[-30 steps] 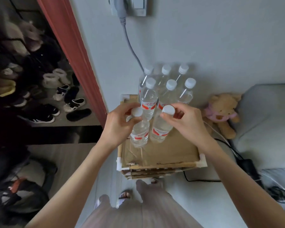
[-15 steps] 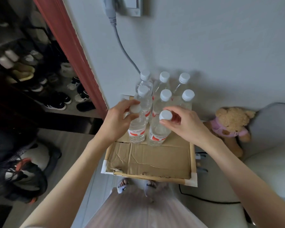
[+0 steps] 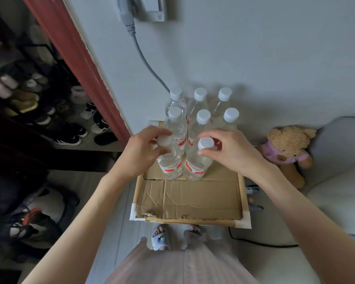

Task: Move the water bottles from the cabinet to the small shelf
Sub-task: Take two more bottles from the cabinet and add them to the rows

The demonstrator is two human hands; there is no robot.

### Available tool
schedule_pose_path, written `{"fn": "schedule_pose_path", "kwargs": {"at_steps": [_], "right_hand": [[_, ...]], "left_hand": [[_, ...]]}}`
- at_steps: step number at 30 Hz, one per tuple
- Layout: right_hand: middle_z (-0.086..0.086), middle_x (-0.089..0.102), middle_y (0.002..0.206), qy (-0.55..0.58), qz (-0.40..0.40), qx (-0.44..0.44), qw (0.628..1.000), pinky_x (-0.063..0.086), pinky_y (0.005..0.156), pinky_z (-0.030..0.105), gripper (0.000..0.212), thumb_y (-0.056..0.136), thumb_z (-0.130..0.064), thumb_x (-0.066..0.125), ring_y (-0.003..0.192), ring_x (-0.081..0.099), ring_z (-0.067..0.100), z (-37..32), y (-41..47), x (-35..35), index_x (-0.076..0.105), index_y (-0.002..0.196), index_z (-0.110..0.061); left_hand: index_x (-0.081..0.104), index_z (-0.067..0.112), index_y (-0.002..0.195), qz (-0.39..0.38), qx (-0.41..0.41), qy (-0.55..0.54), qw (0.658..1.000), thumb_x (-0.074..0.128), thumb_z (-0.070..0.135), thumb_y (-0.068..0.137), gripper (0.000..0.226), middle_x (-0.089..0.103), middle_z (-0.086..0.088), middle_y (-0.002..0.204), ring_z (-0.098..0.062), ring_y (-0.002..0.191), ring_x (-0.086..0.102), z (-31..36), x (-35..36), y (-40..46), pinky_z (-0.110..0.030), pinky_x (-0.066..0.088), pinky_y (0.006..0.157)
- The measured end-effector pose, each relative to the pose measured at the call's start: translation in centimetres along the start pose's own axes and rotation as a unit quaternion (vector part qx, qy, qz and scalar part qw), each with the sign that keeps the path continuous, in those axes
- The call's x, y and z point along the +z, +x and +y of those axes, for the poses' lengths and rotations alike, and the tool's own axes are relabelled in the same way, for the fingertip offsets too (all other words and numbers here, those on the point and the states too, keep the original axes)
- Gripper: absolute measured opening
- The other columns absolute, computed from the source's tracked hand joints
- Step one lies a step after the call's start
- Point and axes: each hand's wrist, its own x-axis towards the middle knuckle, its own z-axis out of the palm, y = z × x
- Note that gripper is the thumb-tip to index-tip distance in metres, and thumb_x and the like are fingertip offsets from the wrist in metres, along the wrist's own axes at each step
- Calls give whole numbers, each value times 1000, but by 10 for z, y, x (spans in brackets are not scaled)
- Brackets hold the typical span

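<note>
Head-camera view, looking down: two water bottles are being held by their capped necks at the small shelf point(image 3: 190, 220), a low wooden-framed stand lined with cardboard point(image 3: 190, 198) and set against a grey wall point(image 3: 254, 58). The left hand point(image 3: 140, 152) is being kept closed around the white cap of the left front bottle point(image 3: 170, 165), while the right hand point(image 3: 232, 150) is pinching the cap of the right front bottle point(image 3: 195, 165) between thumb and fingertips. Both bottles are being seen upright, side by side, with their bases apparently resting on the cardboard, just in front of the rows behind. Six more bottles point(image 3: 201, 117) are standing in two rows of three against the wall, caps on.

Eight bottles in all are thus being counted on the shelf, two of them not yet released. Roughly the front half of the cardboard is being left bare, so room for more rows is being judged available. The cabinet itself is not being shown here, so how many bottles are waiting there cannot be told. A teddy bear point(image 3: 287, 148) is sitting on the floor to the right of the shelf, and a shoe rack point(image 3: 41, 111) is being glimpsed through the doorway at left.
</note>
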Motion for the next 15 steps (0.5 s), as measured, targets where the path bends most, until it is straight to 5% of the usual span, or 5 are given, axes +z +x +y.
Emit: {"fn": "schedule_pose_path", "kwargs": {"at_steps": [5,10,15], "right_hand": [[-5,52,83,-28,52,18,998,40,67,29,38,71,-40,73,72,51,17,0,-1,3,53,90,-14],[-12,49,107,22,-61,-6,998,37,72,14,44,86,-23,58,74,51,0,7,-3,-7,45,128,-29],[-9,55,93,13,-7,10,1000,40,74,21,33,80,-20,67,77,53,11,7,1,-6,59,111,-25]], "left_hand": [[59,19,104,24,-1,28,999,74,14,71,37,57,4,101,-2,84,51,-2,5,2,-9,41,73],[47,25,126,-105,35,32,993,56,3,85,48,49,8,123,-9,111,44,-3,-8,0,-20,42,89],[58,21,114,-61,18,18,998,60,-1,80,40,58,1,102,-16,94,54,-4,-6,3,-26,46,88]]}}
